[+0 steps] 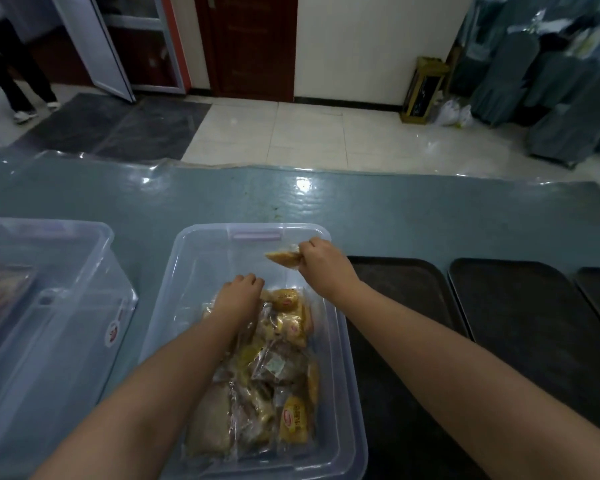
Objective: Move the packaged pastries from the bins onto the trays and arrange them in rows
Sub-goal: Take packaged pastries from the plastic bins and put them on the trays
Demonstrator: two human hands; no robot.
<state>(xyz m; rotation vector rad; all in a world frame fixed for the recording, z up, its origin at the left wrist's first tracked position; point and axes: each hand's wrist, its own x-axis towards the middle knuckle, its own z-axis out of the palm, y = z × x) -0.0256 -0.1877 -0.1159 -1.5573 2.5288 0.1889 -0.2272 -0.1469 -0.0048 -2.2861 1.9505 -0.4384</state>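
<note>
Blue-green plastic sheeting covers the table [395,216], with tiled floor beyond its far edge. On it, a clear bin [201,258] holds a heap of packaged pastries [274,375] piled toward its near end. The right hand [321,259] pinches one wrapped pastry [283,258] above the bin's far right corner, fingers curled tight on the wrapper. The left hand [239,289] reaches down into the heap; fingers bent, but whether it grips anything cannot be told. Dark trays [520,306] lie just beside the bin's right edge. A second clear bin [49,306] stands at the table's left.
</note>
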